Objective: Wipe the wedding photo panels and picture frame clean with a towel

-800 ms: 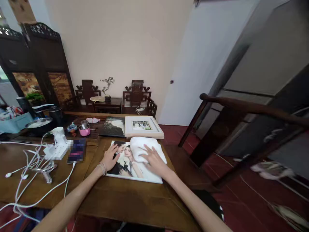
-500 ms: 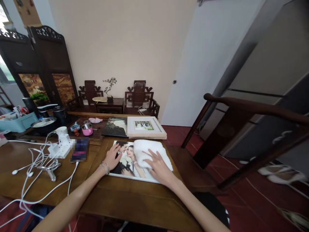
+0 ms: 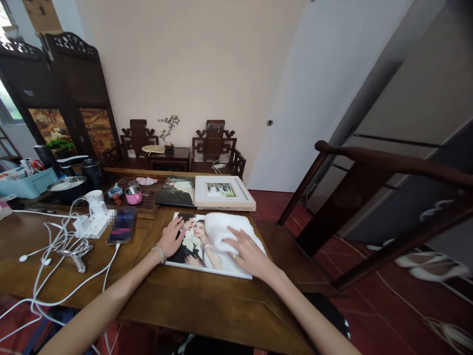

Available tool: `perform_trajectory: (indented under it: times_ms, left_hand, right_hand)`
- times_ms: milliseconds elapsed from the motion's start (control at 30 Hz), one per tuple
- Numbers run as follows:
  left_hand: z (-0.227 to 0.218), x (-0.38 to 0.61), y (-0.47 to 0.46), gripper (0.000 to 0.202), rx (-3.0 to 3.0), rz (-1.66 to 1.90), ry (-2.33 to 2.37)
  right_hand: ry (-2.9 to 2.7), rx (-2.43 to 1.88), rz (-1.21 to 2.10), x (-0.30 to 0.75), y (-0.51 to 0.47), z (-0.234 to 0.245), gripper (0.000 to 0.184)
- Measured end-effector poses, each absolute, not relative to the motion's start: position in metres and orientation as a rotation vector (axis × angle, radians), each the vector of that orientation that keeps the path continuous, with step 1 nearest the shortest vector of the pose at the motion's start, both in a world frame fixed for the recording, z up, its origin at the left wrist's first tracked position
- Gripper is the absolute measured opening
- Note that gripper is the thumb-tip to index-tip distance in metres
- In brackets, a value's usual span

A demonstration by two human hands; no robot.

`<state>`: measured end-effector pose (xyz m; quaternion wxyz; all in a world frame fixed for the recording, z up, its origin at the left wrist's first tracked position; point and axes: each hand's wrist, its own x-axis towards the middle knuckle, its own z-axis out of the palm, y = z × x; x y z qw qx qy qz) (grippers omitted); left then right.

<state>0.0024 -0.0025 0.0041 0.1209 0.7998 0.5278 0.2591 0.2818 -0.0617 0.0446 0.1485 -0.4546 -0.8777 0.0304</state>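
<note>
A large photo print [image 3: 192, 245] of a couple lies flat on the wooden table [image 3: 207, 305] in front of me. My left hand [image 3: 171, 236] rests flat on the print's left side, fingers spread, a bracelet at the wrist. My right hand [image 3: 247, 251] lies with fingers stretched out on a folded white towel [image 3: 221, 228] that covers the print's right part.
Behind the print lie a dark photo print [image 3: 176, 191] and a white framed picture [image 3: 221, 192]. To the left are a phone [image 3: 121, 225], a white power strip [image 3: 91, 224] with tangled cables, a pink cup [image 3: 133, 195] and pots. A dark wooden chair [image 3: 369, 197] stands right.
My right hand has slid a little toward me and to the right on the towel. My left hand has stayed on the print. The view has shifted slightly.
</note>
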Motion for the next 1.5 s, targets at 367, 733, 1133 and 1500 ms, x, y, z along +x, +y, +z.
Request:
perform_trajectory:
  times_ms: [367, 733, 1133, 1500]
  left_hand:
    - [0.003, 0.003, -0.002, 0.043, 2.315, 0.810, 1.538]
    - [0.007, 0.009, -0.007, 0.043, 2.309, 0.773, 1.571]
    - [0.006, 0.007, -0.005, 0.043, 2.331, 0.782, 1.532]
    - [0.012, 0.016, 0.008, 0.022, 2.249, 0.847, 1.650]
  right_hand:
    - [-2.481, -1.312, -0.046, 0.277, -0.040, 0.034, 0.032]
    - [-2.662, -1.125, 0.019, 0.276, -0.160, 0.045, 0.030]
    - [-2.478, -1.347, -0.014, 0.276, -0.021, 0.036, 0.034]
    - [-2.594, -1.159, 0.029, 0.277, -0.121, 0.040, 0.036]
